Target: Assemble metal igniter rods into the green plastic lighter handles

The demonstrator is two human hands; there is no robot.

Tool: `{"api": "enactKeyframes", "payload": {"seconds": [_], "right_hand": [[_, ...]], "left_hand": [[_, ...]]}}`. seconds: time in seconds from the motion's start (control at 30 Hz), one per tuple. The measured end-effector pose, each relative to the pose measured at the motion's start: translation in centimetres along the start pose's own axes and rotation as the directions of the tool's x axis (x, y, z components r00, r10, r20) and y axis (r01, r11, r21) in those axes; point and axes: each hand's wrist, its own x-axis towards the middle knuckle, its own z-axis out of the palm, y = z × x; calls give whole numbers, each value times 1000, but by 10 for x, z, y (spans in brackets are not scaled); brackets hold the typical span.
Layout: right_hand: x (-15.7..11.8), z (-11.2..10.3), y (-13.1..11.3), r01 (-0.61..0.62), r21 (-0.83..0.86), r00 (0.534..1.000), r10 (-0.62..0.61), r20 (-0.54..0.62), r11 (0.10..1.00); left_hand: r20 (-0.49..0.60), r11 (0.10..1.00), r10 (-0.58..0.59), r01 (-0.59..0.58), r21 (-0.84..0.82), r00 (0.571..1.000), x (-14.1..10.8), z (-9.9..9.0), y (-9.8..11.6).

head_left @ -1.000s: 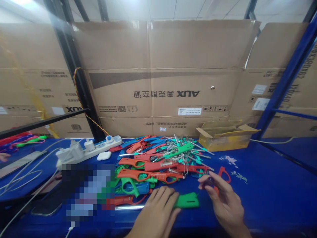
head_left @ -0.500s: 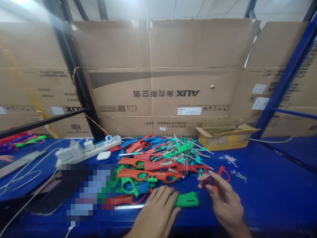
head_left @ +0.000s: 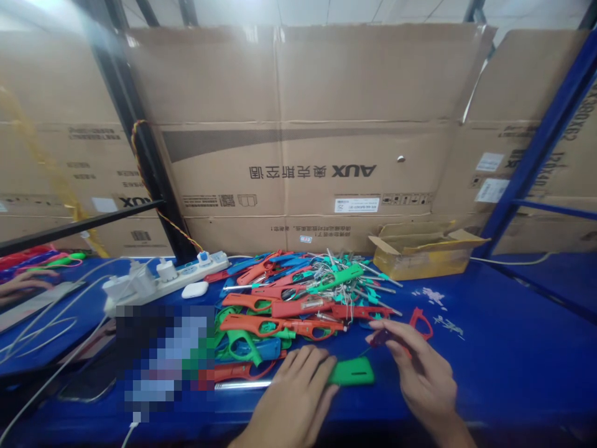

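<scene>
My left hand (head_left: pixel 298 389) is closed over a green long-nosed lighter (head_left: pixel 352 371) lying on the blue table. The lighter's silver tube (head_left: pixel 242 386) sticks out to the left of the hand. My right hand (head_left: pixel 422 373) pinches a small dark purplish-red piece (head_left: pixel 381 338) between thumb and fingers, just above the lighter's right end. What the piece is I cannot make out. Right behind that hand lies a red lighter shell part (head_left: pixel 421 323). Beyond both hands a pile of orange, red, green and blue lighter shells (head_left: pixel 256 323) spreads out, with silver tubes and wires.
A yellow-taped cardboard box (head_left: pixel 424 258) stands open at the back right. Small pale bits (head_left: pixel 431 297) lie scattered before it. On the left are a white power strip (head_left: pixel 186 274), cables, a white case (head_left: pixel 194 290) and another person's hand (head_left: pixel 28 286). Cardboard sheets wall the back.
The dark piece in my right hand has tilted and shifted slightly left. My left hand stays on the green lighter. The other person's hand at far left reaches further into view.
</scene>
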Motion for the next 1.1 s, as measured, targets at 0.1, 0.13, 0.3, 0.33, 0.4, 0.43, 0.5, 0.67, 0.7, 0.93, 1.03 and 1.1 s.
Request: {"api": "enactKeyframes", "payload": {"seconds": [0.1,0.13,0.3,0.33,0.4,0.43,0.5,0.67,0.7,0.93,1.03,1.1], "right_hand": [[-3,0,2,-9,8,1000,9,-27,1000],[-4,0,2,-14,14,999,15,-46,1000],[-7,-1,2,-67,0,989,66,-128,998],[-8,-1,2,-70,-2,987,69,-142,998],[-9,-1,2,-60,0,984,59,-169,998],[-10,0,3,-50,2,982,50,-181,999],[-11,0,4,-35,2,979,34,-199,999],[-11,1,6,-62,-10,975,59,-214,998],[-11,1,6,-74,-14,974,69,-218,997],[-11,2,7,-110,-12,969,104,-223,994],[-11,2,7,-114,-14,968,108,-227,993],[-10,2,8,-105,-28,968,96,-232,994]], "left_hand": [[1,1000,2,-2,4,1000,0,-1,0],[-3,1000,4,-4,5,1000,0,-1,0],[-14,1000,7,-7,-2,1000,0,-2,-1],[-13,1000,8,-8,-4,1000,0,-2,-1],[-12,1000,13,-13,-8,1000,0,-1,-1],[-11,1000,14,-14,-9,1000,0,-1,-1],[-14,1000,15,-15,-10,1000,0,-1,-1],[-15,1000,4,-4,-13,1000,1,0,-1],[-12,1000,5,-5,-11,1000,0,0,-1],[-23,1000,14,-15,-5,1000,0,-1,-1],[-25,1000,9,-9,-6,1000,-1,-1,-2],[-27,1000,6,-6,-7,1000,-1,0,-2]]}}
